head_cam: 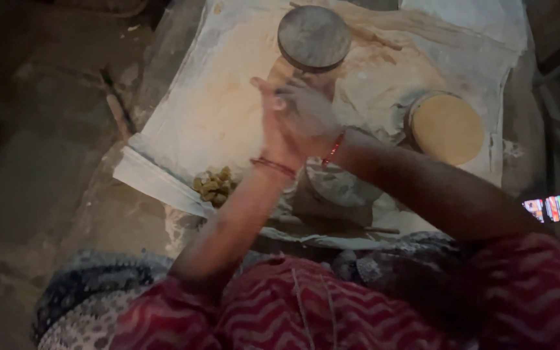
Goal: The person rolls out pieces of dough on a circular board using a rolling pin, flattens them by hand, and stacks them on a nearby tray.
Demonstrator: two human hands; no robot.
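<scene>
Fingers of my left hand press flat against my right hand; whether dough sits between, I cannot tell. I'm mid-shaping; next comes the round board.

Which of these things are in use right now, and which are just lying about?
In use: left hand and right hand pressed together, floured cloth beneath.

Lying about: round board, flat dough disc, small yellowish lumps, rolling pin.

Round dark board — floured, beyond pressed hands
</scene>
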